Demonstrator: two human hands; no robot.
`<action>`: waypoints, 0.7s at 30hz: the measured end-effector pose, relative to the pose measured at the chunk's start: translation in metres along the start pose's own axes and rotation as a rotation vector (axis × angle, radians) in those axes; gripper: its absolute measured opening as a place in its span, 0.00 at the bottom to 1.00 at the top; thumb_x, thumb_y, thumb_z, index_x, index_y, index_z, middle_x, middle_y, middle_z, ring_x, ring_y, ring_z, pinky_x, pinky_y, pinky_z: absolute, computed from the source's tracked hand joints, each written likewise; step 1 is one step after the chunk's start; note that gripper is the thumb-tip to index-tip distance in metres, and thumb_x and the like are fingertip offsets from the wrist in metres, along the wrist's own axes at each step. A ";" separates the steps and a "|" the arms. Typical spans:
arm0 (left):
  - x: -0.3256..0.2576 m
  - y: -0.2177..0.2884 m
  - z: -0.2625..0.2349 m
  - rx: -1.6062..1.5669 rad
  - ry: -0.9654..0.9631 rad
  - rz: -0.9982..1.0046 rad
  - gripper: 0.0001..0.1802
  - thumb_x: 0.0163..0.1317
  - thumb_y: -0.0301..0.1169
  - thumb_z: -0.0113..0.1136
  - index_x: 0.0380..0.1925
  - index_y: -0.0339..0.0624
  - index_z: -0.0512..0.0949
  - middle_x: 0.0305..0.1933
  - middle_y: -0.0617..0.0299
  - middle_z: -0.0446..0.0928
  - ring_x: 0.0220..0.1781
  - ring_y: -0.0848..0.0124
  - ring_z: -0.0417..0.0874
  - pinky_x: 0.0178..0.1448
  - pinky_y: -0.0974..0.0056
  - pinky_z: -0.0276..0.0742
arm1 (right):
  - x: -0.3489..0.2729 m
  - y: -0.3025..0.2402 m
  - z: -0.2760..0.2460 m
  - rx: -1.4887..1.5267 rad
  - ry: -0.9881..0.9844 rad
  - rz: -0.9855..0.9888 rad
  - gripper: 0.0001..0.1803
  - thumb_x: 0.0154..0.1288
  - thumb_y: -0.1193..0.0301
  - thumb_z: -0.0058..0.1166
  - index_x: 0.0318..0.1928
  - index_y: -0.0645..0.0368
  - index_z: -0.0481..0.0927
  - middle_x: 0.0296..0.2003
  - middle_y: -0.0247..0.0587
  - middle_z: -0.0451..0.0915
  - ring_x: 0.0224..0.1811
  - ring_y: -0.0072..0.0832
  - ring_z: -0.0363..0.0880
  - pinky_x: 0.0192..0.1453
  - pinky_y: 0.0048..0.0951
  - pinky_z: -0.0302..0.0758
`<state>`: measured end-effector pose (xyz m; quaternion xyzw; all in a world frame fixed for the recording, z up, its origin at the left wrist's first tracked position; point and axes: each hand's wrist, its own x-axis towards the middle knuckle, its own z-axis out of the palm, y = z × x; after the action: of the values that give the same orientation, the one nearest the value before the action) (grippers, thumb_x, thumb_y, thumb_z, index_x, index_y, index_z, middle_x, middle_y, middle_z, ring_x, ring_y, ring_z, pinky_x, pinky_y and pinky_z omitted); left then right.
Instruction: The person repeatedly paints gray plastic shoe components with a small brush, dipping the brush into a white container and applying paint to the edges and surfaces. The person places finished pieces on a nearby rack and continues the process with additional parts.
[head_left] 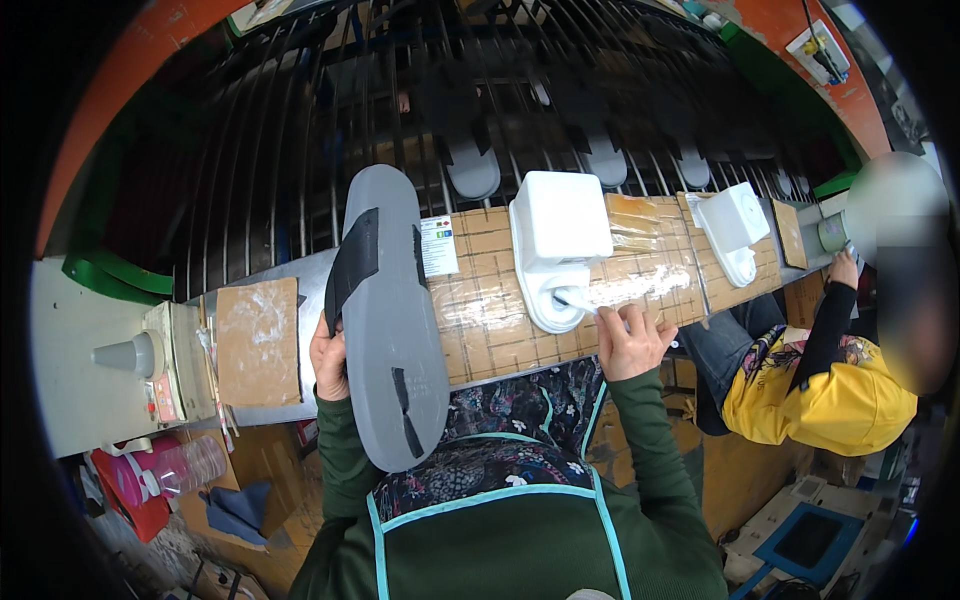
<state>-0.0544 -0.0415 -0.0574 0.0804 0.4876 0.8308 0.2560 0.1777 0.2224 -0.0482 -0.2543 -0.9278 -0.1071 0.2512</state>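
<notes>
The left hand (330,362) grips the grey slipper sole (388,320) across the near edge of the bench (314,285); the right hand (634,342) bunches its fingertips (hold unclear) beside the white dispenser (562,215).

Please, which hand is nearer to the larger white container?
The right hand: it is at the front right of the white container. The left hand is farther left, holding the grey sole.

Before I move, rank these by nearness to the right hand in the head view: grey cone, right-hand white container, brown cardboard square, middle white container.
From the right hand:
1. Middle white container, just to its left.
2. Right-hand white container, to its right, farther up.
3. Brown cardboard square, well to the left.
4. Grey cone, far left.
</notes>
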 end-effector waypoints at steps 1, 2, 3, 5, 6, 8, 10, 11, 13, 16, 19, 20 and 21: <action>0.001 0.000 0.003 0.016 0.017 0.008 0.21 0.61 0.30 0.58 0.54 0.34 0.72 0.38 0.61 0.80 0.31 0.79 0.79 0.34 0.76 0.75 | 0.000 0.001 -0.001 0.018 -0.040 0.021 0.03 0.59 0.65 0.60 0.33 0.47 0.82 0.24 0.31 0.73 0.25 0.29 0.71 0.41 0.37 0.56; 0.002 0.000 0.006 0.016 -0.001 0.015 0.20 0.60 0.30 0.59 0.52 0.33 0.73 0.36 0.61 0.81 0.27 0.80 0.78 0.30 0.76 0.73 | -0.002 0.004 -0.003 0.042 -0.079 0.042 0.03 0.59 0.65 0.60 0.33 0.47 0.82 0.23 0.31 0.73 0.24 0.29 0.71 0.40 0.36 0.58; 0.003 0.001 0.009 0.023 -0.008 0.023 0.19 0.60 0.29 0.60 0.50 0.33 0.74 0.34 0.61 0.81 0.24 0.81 0.77 0.27 0.77 0.71 | -0.004 0.007 -0.004 0.072 -0.135 0.070 0.03 0.59 0.65 0.60 0.34 0.47 0.82 0.23 0.32 0.73 0.23 0.30 0.71 0.40 0.35 0.59; 0.004 0.001 0.016 0.030 -0.018 0.049 0.17 0.59 0.28 0.61 0.48 0.32 0.75 0.29 0.61 0.81 0.17 0.82 0.74 0.20 0.78 0.67 | -0.008 0.014 -0.001 0.341 -0.214 0.232 0.05 0.62 0.65 0.59 0.33 0.51 0.82 0.20 0.32 0.73 0.20 0.26 0.69 0.34 0.30 0.60; 0.004 0.001 0.021 0.029 -0.020 0.066 0.16 0.59 0.28 0.61 0.46 0.32 0.75 0.27 0.62 0.80 0.15 0.83 0.72 0.18 0.78 0.65 | -0.010 0.019 0.002 0.455 -0.269 0.322 0.06 0.63 0.65 0.58 0.33 0.52 0.81 0.19 0.32 0.73 0.18 0.24 0.68 0.31 0.28 0.61; 0.004 0.001 0.029 0.045 -0.018 0.088 0.15 0.59 0.27 0.61 0.45 0.31 0.76 0.25 0.61 0.80 0.13 0.82 0.71 0.16 0.79 0.63 | -0.018 0.027 0.007 0.898 -0.453 0.592 0.09 0.66 0.64 0.56 0.33 0.55 0.80 0.18 0.30 0.73 0.17 0.20 0.65 0.26 0.23 0.59; 0.004 -0.002 0.036 0.064 -0.035 0.100 0.15 0.59 0.26 0.61 0.45 0.31 0.76 0.24 0.60 0.80 0.12 0.82 0.70 0.15 0.79 0.62 | -0.024 0.032 0.013 1.268 -0.651 0.866 0.11 0.70 0.64 0.51 0.36 0.59 0.78 0.18 0.28 0.73 0.18 0.13 0.64 0.24 0.18 0.58; 0.004 -0.004 0.039 0.083 -0.028 0.090 0.14 0.59 0.26 0.62 0.44 0.31 0.76 0.25 0.61 0.79 0.12 0.82 0.70 0.15 0.79 0.63 | -0.027 0.035 0.013 1.411 -0.702 0.888 0.12 0.71 0.64 0.51 0.36 0.59 0.78 0.19 0.29 0.73 0.18 0.13 0.63 0.23 0.18 0.57; 0.004 -0.010 0.046 0.109 -0.054 0.063 0.13 0.59 0.26 0.62 0.42 0.31 0.75 0.26 0.61 0.79 0.13 0.82 0.70 0.17 0.79 0.65 | -0.027 0.036 0.012 1.596 -0.852 1.045 0.12 0.71 0.63 0.50 0.38 0.60 0.78 0.20 0.30 0.74 0.17 0.12 0.62 0.21 0.19 0.55; 0.005 -0.021 0.059 0.170 -0.097 0.046 0.13 0.58 0.27 0.64 0.41 0.33 0.75 0.28 0.63 0.78 0.17 0.82 0.71 0.18 0.79 0.67 | -0.018 0.013 0.005 1.655 -0.607 0.909 0.06 0.68 0.71 0.55 0.42 0.59 0.77 0.24 0.31 0.77 0.24 0.15 0.69 0.30 0.16 0.63; 0.003 -0.024 0.072 0.180 -0.140 0.053 0.15 0.59 0.27 0.65 0.43 0.33 0.75 0.29 0.64 0.77 0.20 0.82 0.72 0.19 0.78 0.69 | 0.003 -0.019 -0.011 1.367 -0.184 0.661 0.07 0.60 0.78 0.61 0.40 0.62 0.80 0.31 0.36 0.80 0.34 0.21 0.75 0.41 0.20 0.70; 0.002 -0.023 0.076 0.166 -0.165 0.079 0.15 0.59 0.27 0.65 0.44 0.33 0.75 0.29 0.64 0.77 0.20 0.82 0.73 0.19 0.78 0.69 | 0.012 -0.028 -0.018 1.193 -0.012 0.498 0.07 0.59 0.77 0.62 0.38 0.63 0.82 0.31 0.37 0.80 0.36 0.22 0.76 0.42 0.20 0.70; 0.001 -0.020 0.081 0.160 -0.179 0.095 0.16 0.59 0.26 0.65 0.45 0.32 0.74 0.30 0.64 0.77 0.20 0.82 0.73 0.20 0.78 0.69 | 0.020 -0.036 -0.025 0.975 0.127 0.362 0.07 0.58 0.77 0.64 0.37 0.63 0.83 0.31 0.37 0.80 0.37 0.22 0.76 0.42 0.20 0.71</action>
<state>-0.0175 0.0292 -0.0336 0.1972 0.5231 0.7901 0.2516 0.1543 0.1926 -0.0191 -0.2571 -0.7939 0.3674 0.4107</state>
